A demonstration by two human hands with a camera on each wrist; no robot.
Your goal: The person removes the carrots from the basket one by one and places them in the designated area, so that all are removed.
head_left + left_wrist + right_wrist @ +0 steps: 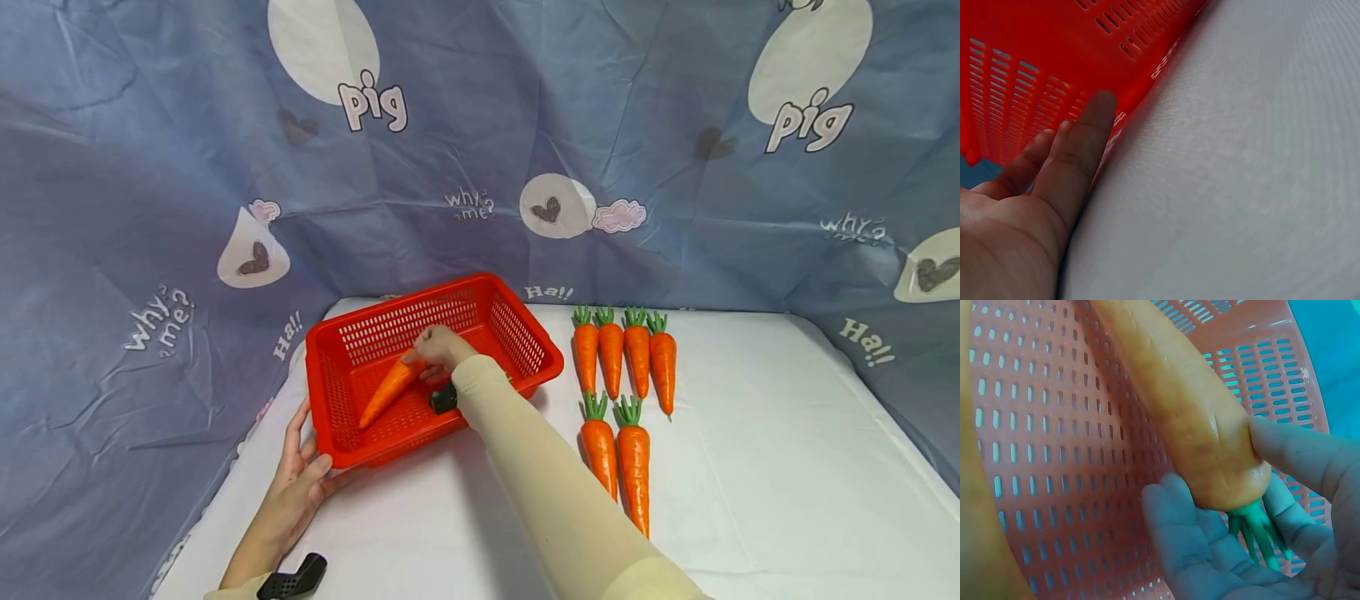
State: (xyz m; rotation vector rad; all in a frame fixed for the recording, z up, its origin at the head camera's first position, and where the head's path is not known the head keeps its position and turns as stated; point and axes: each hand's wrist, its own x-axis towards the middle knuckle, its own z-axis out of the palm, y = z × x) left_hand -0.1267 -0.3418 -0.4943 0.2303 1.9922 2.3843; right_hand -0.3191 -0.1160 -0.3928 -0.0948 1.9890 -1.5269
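In the head view, a red perforated basket (442,423) sits on the white cloth. My right hand (444,348) reaches inside it and holds a carrot (388,392) by its thick end, the tip slanting toward the basket's near left. The right wrist view shows the thumb and fingers around this carrot (1210,444), close to its green top (1260,534). At the basket's left corner, my left hand (288,500) rests with extended fingers against the outer wall and the thumb by the rim. A bit of green shows beside the right sleeve, mostly hidden.
Right of the basket, several carrots (637,354) lie side by side in a row, green tops away from me. Two more carrots (634,467) lie nearer, partly behind the right sleeve (540,475). A blue printed cloth (450,242) stands behind and to the sides.
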